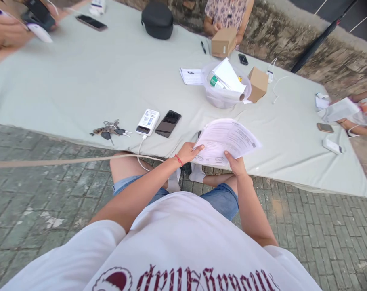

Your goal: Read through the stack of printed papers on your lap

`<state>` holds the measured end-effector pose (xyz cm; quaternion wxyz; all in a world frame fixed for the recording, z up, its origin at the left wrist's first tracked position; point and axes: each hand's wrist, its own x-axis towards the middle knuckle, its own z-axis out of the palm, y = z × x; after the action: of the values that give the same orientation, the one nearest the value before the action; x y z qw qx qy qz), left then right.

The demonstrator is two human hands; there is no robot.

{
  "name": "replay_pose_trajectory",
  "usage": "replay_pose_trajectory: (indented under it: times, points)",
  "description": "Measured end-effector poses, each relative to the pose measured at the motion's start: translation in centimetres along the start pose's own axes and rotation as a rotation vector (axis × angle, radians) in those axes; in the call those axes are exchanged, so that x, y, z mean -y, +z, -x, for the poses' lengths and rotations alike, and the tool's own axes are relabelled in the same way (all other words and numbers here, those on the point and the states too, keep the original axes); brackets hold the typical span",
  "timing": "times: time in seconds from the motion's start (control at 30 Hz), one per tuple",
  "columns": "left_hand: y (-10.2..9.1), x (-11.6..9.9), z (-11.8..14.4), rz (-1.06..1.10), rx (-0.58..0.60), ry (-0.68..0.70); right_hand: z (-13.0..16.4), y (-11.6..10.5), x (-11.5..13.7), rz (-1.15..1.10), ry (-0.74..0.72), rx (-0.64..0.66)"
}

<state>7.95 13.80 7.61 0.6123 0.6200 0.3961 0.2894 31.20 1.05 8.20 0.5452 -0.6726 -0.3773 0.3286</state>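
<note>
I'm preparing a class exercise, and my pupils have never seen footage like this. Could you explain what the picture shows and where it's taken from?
There is no machine here: a camera worn on a person's head looks forward and down at their bare hands. The left hand and right hand hold a printed paper between them. On the cloth-covered table lie keys, a white device with a cable plugged in, and a dark phone. Farther off, a clear tub holds papers, with a cardboard box beside it.

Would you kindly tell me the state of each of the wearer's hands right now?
Left hand: closed, holding the paper.
Right hand: closed, holding the same paper's near edge.
</note>
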Motion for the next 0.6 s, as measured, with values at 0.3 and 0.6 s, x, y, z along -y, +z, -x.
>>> replay_pose_trajectory:
  times: [0.3, 0.6]
  points:
    - [2.5, 1.4, 4.6, 0.427, 0.177, -0.293, 5.2, -1.0, -1.1, -0.072, 0.132, -0.193]
    - [3.8, 3.9, 5.3, 0.171, -0.225, -0.183, 7.8, 0.8, -2.8, 0.043, 0.244, -0.306]
